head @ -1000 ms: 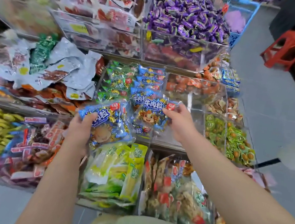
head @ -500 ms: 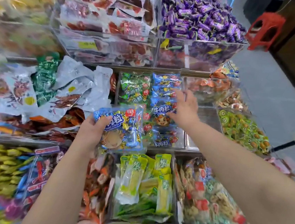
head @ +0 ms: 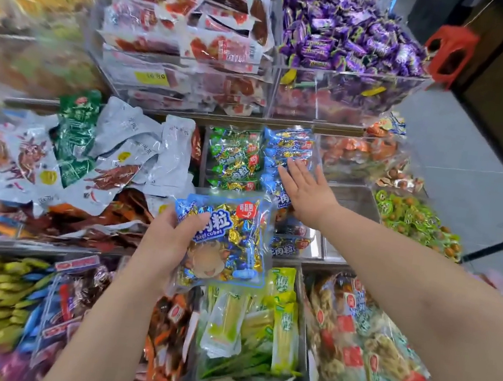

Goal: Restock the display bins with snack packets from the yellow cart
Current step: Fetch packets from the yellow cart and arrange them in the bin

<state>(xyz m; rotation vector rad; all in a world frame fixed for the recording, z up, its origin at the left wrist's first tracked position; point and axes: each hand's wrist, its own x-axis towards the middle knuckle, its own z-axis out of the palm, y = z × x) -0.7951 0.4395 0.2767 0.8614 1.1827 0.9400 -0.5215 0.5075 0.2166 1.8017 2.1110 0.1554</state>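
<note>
My left hand (head: 169, 240) grips a blue beef-cube snack packet (head: 228, 241) by its left edge, held flat above the middle shelf's front. My right hand (head: 306, 190) lies with straight fingers on a row of matching blue packets (head: 289, 150) standing in a clear display bin (head: 318, 154). Green packets of the same kind (head: 235, 160) fill the bin's left half. The yellow cart is out of view.
Clear bins above hold red-and-white meat packets (head: 198, 37) and purple candies (head: 348, 44). White and green pouches (head: 107, 155) lie to the left. Below are yellow-green packs (head: 260, 326) and nut bags (head: 362, 337). A red stool (head: 450, 53) stands on the grey floor at right.
My right hand has let go of the blue packet it carried into the bin and now presses flat on the row. My left hand has kept its packet.
</note>
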